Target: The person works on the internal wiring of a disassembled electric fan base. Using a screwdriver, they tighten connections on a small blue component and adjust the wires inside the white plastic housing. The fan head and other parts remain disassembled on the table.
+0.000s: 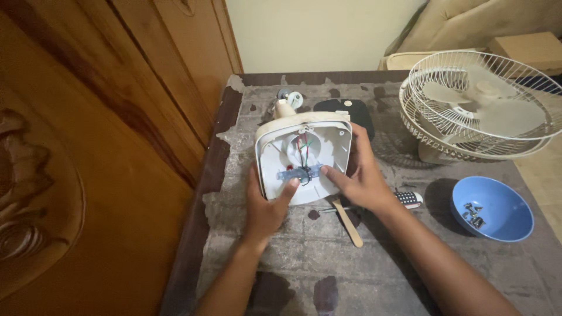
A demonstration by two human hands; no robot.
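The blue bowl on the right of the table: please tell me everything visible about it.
The round blue bowl, seemingly smooth plastic, stands upright on the worn grey table, in front of the white wire fan cage. A few small dark metal screws lie inside. Neither hand touches it.

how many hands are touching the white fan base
2. The left hand grips the near-left edge of the white fan base, thumb inside; the right hand holds its right side, fingers reaching in.
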